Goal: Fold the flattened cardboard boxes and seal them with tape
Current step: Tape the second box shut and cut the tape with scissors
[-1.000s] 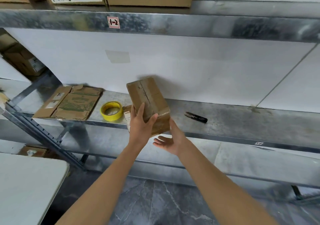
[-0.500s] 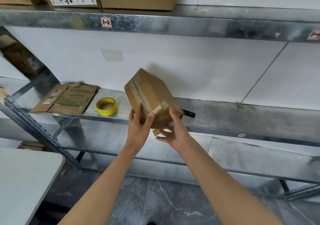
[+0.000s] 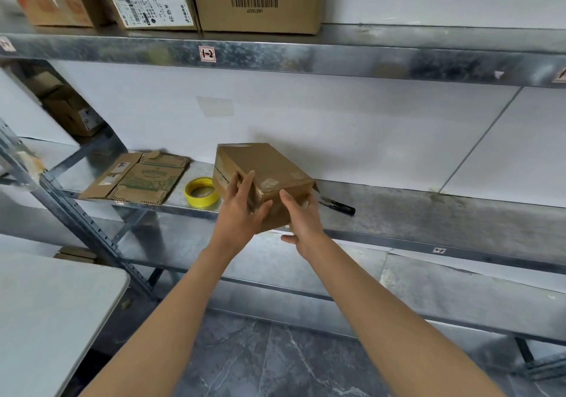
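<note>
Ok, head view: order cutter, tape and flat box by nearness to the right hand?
1. Cutter, just right of the right hand.
2. Tape, left, beyond the held box.
3. Flat box, farthest left on the shelf.
</note>
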